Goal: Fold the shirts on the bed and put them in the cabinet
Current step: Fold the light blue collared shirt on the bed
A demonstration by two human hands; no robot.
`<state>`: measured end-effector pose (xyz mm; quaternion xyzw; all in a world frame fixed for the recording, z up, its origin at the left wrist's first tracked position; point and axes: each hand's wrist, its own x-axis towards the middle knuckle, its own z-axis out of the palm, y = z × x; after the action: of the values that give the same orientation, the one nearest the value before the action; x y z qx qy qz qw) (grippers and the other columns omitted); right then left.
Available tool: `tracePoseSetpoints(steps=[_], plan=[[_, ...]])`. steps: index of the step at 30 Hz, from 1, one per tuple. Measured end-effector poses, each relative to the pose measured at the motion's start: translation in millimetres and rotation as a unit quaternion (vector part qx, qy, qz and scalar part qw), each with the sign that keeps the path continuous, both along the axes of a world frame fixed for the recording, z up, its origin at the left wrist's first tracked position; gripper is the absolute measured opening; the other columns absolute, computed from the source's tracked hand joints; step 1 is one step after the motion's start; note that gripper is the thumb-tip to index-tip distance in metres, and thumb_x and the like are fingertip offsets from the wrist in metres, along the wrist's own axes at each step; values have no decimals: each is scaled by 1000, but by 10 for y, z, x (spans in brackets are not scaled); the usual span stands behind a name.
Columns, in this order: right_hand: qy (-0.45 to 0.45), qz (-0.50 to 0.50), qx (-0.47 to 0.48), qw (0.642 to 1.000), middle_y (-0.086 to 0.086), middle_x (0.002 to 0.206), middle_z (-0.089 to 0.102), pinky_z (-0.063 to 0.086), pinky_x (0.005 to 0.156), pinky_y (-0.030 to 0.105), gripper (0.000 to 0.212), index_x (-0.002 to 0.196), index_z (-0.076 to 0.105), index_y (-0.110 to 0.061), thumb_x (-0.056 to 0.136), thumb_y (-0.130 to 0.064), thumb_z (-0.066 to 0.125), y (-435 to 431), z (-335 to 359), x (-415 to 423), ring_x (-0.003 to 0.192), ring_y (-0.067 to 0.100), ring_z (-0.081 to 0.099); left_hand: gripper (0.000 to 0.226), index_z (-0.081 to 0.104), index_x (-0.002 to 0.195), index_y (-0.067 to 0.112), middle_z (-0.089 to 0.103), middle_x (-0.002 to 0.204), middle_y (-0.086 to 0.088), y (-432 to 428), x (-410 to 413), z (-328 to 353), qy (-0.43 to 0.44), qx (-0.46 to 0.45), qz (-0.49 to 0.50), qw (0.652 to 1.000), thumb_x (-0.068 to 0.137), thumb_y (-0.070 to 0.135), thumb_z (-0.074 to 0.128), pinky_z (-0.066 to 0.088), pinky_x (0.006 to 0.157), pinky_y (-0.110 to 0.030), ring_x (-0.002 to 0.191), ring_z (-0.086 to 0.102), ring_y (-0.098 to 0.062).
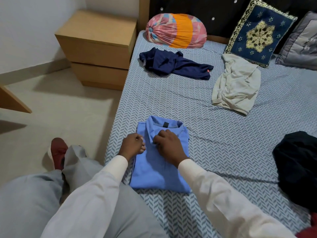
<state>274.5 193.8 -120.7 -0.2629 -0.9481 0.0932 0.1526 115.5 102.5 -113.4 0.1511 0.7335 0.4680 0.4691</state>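
The left hand (133, 144) and right hand (169, 145), both in white sleeves, have curled fingers and pinch the fabric of a folded light blue shirt (159, 169) just below its collar. The shirt lies flat at the near edge of the bed (214, 152), its long axis running near to far and its collar pointing toward the headboard. A dark label (165, 124) sits inside the collar, with no writing legible. Farther up the bed, a crumpled navy shirt (175, 66) shows a tiny red tag (208, 70), unreadable. A crumpled cream shirt (236, 85) lies to its right. A wooden drawer unit (97, 47) stands beside the bed.
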Motion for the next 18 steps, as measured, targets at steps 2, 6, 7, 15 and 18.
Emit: tracePoseSetpoints(steps=[2, 6, 7, 15, 18], plan=[[-22, 0, -2, 1000, 2, 76, 53, 42, 58, 37, 17, 79, 68, -18, 80, -21, 52, -60, -69, 62, 68, 26, 47, 30, 45, 62, 12, 55, 64, -17, 65, -50, 26, 71, -13, -25, 997, 92, 12, 47, 44, 56, -39, 50, 51, -24], [32, -124, -202, 971, -3, 82, 58, 44, 66, 35, 25, 80, 64, -23, 83, -39, 45, -35, 57, 23, 80, 15, 53, 18, 62, 88, 11, 69, 92, -15, 247, -109, 301, 354, -61, -109, 927, 89, 26, 53, 53, 79, -40, 89, 64, -35], [41, -155, -227, 961, -4, 84, 59, 45, 66, 34, 22, 85, 63, -24, 84, -40, 48, -6, 80, -14, 80, 13, 55, 18, 63, 92, 11, 68, 96, -13, 328, -115, 351, 380, -49, -117, 916, 89, 27, 56, 52, 80, -39, 93, 63, -34], [-10, -212, -227, 950, 2, 69, 59, 41, 52, 36, 12, 73, 53, -17, 82, -21, 61, -25, 176, -175, 61, 16, 55, 36, 55, 120, 5, 59, 122, -17, 857, -67, 382, 405, -124, -198, 884, 93, 30, 57, 47, 85, -41, 110, 58, -38], [-68, -209, -245, 945, -5, 68, 57, 38, 51, 33, 22, 63, 45, -27, 79, -28, 61, -51, 194, -151, 62, 13, 54, 28, 59, 111, 4, 63, 115, -18, 876, -101, 316, 422, -142, -196, 874, 93, 25, 54, 46, 74, -37, 104, 61, -36]])
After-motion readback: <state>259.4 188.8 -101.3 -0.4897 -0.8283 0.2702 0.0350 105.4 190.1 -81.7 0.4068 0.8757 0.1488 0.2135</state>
